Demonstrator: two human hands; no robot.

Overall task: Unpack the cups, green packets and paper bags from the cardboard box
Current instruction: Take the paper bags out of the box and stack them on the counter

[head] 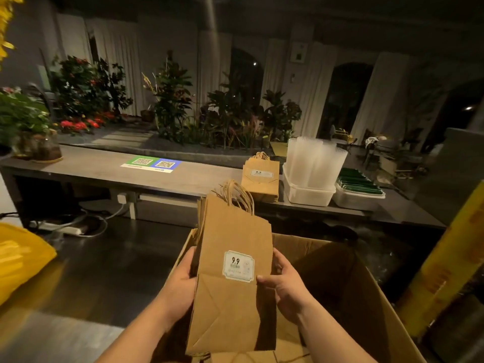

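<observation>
Head view: at 6 o'clock you hold a stack of flat brown kraft paper bags (230, 297) with twisted paper handles, upright, handles pointing to 12 o'clock. Your left hand (180, 281) grips the stack's 9 o'clock edge, its fingers wrapped behind the paper. Your right hand (285, 286) grips the 3 o'clock edge, thumb pressed on the front face just beside the white label (238, 265), fingers curled round the back. The stack hangs over the open brown cardboard box (340, 271), whose inside at 4 o'clock lies in shadow. Brown paper at the bottom edge may be more bags, though it is too cut off to tell.

On the long grey counter (91, 166), at 1 o'clock from your hands, a second stack of the same brown bags (260, 179) stands upright. Just beside it toward 3 o'clock, clear plastic cups (314, 161), nested in tall columns, stand in a white plastic tub (306, 192). Next along, flat green packets (358, 183) stand on edge in a second white tub (358, 197). A green and blue QR-code sign (152, 163) lies on the counter at 11 o'clock, with potted plants (172, 95) behind.
</observation>
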